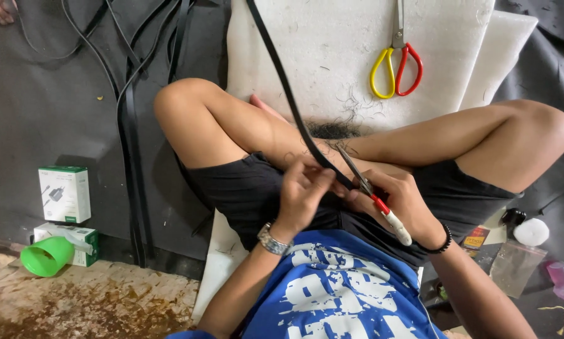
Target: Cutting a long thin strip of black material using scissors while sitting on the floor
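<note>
The left hand (301,191) pinches a black strap (288,94) over the lap. The right hand (401,204) is closed on a tool (373,198) with a red-and-white handle, its metal tip at the strap; the contact point is hidden by fingers. Farther off, scissors (396,66) lie on white foam (332,56), blades cut off.
</note>
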